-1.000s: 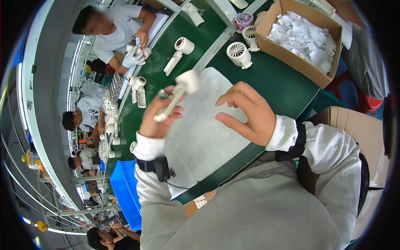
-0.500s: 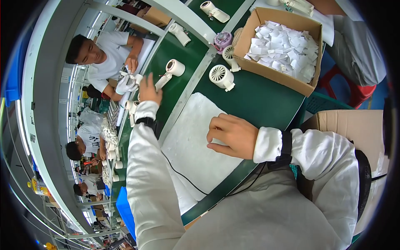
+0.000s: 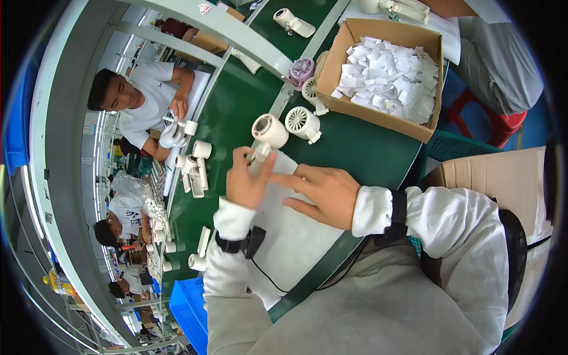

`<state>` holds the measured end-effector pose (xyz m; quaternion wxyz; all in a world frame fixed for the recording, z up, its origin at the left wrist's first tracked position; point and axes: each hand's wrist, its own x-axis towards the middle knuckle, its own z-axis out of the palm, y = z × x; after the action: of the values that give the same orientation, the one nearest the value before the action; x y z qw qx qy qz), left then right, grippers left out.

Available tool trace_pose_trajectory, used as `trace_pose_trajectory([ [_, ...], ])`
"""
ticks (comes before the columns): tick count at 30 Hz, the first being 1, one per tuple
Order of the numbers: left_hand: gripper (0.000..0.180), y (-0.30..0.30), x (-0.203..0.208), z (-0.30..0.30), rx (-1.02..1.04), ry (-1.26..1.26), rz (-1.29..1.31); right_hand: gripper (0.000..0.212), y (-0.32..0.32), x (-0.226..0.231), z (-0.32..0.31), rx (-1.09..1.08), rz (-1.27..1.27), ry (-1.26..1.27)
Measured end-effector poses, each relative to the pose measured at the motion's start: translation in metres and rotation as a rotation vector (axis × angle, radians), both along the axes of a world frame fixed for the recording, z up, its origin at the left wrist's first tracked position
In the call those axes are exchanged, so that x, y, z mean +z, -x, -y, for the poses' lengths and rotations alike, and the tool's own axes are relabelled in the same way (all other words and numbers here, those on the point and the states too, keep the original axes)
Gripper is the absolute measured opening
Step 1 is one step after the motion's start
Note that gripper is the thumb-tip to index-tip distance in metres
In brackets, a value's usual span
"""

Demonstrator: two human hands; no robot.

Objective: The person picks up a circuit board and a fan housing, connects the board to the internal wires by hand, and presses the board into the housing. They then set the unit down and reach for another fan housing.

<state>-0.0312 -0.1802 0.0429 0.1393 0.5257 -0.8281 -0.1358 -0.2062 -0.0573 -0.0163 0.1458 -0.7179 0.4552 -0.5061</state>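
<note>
My left hand is closed around the handle of a white hair dryer body, its round open barrel pointing up and away from me. The fingers hide most of the handle. Beside it, my right hand has its fingers stretched out toward the left hand, with nothing visible in them. Both hands are over a white padded mat. Just beyond the held body, a second white dryer head with a slotted round grille sits on the green table.
A cardboard box of white paper slips stands at the far right, near a purple round part. More white dryer bodies lie on the green conveyor, left of a metal rail. Across it, a co-worker's gloved hand holds a white part.
My left hand has come back from the conveyor to the mat, bringing a hair dryer body. My right hand has stretched its fingers toward it. The view has shifted slightly.
</note>
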Motion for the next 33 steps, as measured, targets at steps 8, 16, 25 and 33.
trace_pose_trajectory([
  [8,0.028,-0.036,-0.02,-0.119,-0.184,-0.079,-0.143,0.037,-0.008,-0.005,-0.002,0.165,-0.027,-0.052],
  [16,0.015,-0.023,0.009,-0.134,-0.173,-0.026,0.333,0.018,-0.01,-0.007,-0.008,0.243,-0.194,-0.048],
  [25,0.019,-0.035,0.025,-0.129,-0.385,-0.014,0.475,0.018,-0.004,-0.001,-0.012,0.342,-0.293,-0.015],
  [33,0.018,-0.062,0.023,-0.137,-0.447,-0.121,0.207,0.015,-0.005,-0.006,-0.011,0.435,-0.269,-0.033],
])
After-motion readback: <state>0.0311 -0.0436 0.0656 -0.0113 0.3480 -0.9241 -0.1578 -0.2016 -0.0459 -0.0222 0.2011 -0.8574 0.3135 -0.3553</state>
